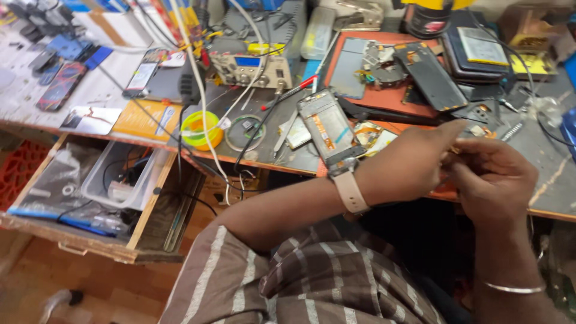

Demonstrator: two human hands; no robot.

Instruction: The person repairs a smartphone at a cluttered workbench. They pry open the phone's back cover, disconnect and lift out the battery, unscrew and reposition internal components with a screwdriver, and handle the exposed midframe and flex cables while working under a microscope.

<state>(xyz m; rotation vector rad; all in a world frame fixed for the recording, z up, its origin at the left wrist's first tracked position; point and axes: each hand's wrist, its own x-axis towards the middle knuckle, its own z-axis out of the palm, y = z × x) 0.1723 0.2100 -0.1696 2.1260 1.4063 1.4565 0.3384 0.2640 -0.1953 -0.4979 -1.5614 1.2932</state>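
Left hand [414, 165] | meets right hand [492, 177] | pinched item tiny, unclear

Your left hand [408, 165] and right hand [495, 180] meet over the edge of the workbench, fingertips touching. Something tiny is pinched between them, too small to make out. Just behind your left hand lies an opened phone [329, 131], flat on its front, its insides with orange strips showing, tilted a bit.

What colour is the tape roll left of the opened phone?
Yellow with a green inner ring: the tape roll, head view.
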